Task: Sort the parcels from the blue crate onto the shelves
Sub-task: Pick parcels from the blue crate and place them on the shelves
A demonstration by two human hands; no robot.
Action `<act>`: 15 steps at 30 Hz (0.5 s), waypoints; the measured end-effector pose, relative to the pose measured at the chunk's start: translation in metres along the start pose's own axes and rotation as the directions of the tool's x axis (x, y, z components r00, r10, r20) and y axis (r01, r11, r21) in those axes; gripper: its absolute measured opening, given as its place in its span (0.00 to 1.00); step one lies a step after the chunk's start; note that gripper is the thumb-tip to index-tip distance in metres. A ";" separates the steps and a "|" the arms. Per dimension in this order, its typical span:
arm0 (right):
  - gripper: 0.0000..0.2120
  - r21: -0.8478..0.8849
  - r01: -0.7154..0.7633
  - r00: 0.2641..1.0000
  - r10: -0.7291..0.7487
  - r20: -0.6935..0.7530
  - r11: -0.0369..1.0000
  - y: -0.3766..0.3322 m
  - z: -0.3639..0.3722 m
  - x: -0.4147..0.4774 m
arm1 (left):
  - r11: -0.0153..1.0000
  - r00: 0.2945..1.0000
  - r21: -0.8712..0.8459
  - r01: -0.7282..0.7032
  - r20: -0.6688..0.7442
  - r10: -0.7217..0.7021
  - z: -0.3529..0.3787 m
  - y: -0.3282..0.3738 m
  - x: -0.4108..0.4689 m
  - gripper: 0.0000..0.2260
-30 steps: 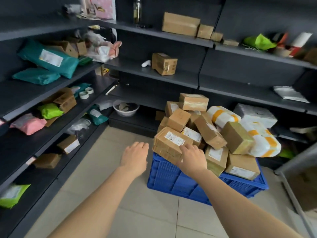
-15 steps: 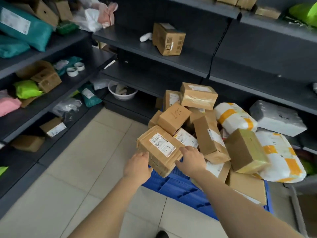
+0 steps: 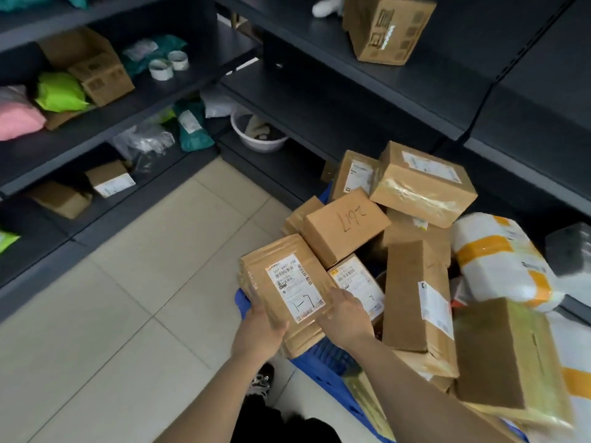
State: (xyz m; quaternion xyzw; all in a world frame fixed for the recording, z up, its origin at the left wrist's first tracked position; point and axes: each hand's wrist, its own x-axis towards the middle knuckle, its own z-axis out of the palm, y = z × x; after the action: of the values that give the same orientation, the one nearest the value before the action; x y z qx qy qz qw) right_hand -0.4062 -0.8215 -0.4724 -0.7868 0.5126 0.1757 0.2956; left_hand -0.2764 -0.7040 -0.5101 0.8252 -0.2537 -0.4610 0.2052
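The left hand (image 3: pixel 259 330) and right hand (image 3: pixel 346 318) are gripping the labelled cardboard parcel (image 3: pixel 287 290) at nine o'clock on the blue crate (image 3: pixel 326 356). The pick-up is beginning, probably needing a clean lift toward the shelves (image 3: pixel 367 91).

The labelled parcel (image 3: pixel 281 282) nearest me is brown cardboard, its label white with black print. My crate (image 3: pixel 319 356) is blue. At right, a white parcel (image 3: pixel 502 257) carries orange bands. The shelves (image 3: pixel 415 78) are dark grey, the floor (image 3: pixel 128 314) pale beige tile. Upper left lie a pink bag (image 3: pixel 16 119) and a lime-green bag (image 3: pixel 59 95).
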 end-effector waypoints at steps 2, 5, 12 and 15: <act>0.31 0.022 0.019 0.999 -0.020 0.025 1.000 0.007 0.007 0.008 | 0.994 0.999 -0.104 0.036 -0.012 -0.038 0.011 0.002 0.000 0.38; 0.32 0.022 0.069 0.998 -0.069 0.002 0.997 0.018 0.013 0.016 | 0.958 0.995 -0.269 0.099 0.001 -0.103 0.029 0.006 -0.005 0.34; 0.29 0.065 0.059 0.998 -0.058 -0.018 0.996 0.035 0.014 0.028 | 0.706 0.950 -0.682 0.191 -0.053 -0.309 0.059 -0.007 -0.018 0.21; 0.22 0.106 0.116 0.993 -0.115 -0.008 0.988 0.038 0.015 0.023 | 0.660 0.939 -0.733 0.161 -0.093 -0.332 0.058 -0.014 -0.030 0.20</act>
State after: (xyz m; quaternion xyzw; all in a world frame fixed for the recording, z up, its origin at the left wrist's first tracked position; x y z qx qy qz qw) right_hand -0.4306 -0.8395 -0.5079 -0.7985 0.4751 0.1301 0.3461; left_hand -0.3371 -0.6807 -0.5268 0.7518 0.0847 -0.4530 0.4716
